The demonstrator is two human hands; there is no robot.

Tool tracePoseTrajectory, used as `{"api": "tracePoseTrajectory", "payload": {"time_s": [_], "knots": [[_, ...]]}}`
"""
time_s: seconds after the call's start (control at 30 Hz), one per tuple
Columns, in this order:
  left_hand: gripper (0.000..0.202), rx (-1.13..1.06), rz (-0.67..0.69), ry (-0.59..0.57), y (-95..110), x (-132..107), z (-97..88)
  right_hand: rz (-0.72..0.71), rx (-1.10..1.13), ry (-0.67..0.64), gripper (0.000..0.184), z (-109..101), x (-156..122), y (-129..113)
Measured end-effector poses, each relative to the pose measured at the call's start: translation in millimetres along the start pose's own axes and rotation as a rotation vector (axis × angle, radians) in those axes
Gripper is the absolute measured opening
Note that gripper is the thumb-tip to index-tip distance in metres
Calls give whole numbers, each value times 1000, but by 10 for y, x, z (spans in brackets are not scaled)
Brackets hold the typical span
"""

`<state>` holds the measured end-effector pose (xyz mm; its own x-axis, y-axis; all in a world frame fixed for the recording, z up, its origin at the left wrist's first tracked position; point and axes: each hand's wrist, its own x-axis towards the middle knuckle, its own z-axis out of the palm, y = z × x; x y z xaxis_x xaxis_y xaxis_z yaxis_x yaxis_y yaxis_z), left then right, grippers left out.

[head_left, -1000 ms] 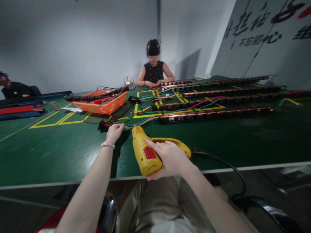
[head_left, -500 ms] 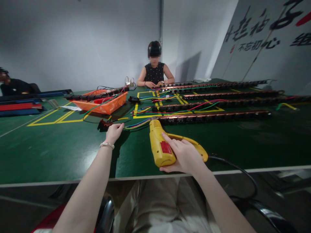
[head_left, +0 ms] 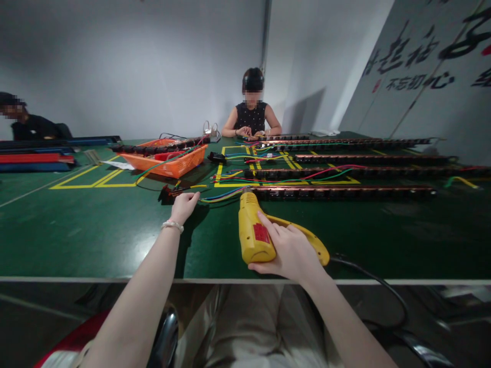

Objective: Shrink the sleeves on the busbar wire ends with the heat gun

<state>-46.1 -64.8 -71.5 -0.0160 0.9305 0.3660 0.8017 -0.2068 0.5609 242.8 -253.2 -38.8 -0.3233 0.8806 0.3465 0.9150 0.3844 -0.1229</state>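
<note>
My right hand [head_left: 293,251] is wrapped around a yellow heat gun [head_left: 251,230] with a red label, its nozzle pointing away from me. The nozzle tip is at the near end of a long black strip with copper-coloured edges [head_left: 341,192]. Blue, green and yellow wires [head_left: 222,196] run left from that strip to my left hand [head_left: 184,207]. The fingers of that hand are closed on the wires in a pinch; the exact grip point is hidden. Just beyond it lies a black connector piece [head_left: 166,194] with dark red leads.
An orange basket [head_left: 184,162] holding strips stands at the back left. Several more strips [head_left: 376,159] with loose wires lie across the green table [head_left: 107,225]. A black cord [head_left: 368,271] trails right from the heat gun. A co-worker [head_left: 251,115] sits opposite, another person [head_left: 30,122] far left.
The view has shifted slightly, so the table and strips appear a little further right. Both hands keep their holds, the heat gun staying at the strip's end.
</note>
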Motion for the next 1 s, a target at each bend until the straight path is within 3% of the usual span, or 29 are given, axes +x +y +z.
{"api": "tracePoseTrajectory", "payload": {"time_s": [0.2,0.53,1.0], "knots": [[48,-40,-25,5,-12,1,3,-2,6,-31,111,28,59,-191],[51,-58,-14,5,-61,25,19,-150,18,-9,114,169,122,-600],[50,-10,18,-31,-85,56,46,-278,81,-31,118,257,218,-834]]}}
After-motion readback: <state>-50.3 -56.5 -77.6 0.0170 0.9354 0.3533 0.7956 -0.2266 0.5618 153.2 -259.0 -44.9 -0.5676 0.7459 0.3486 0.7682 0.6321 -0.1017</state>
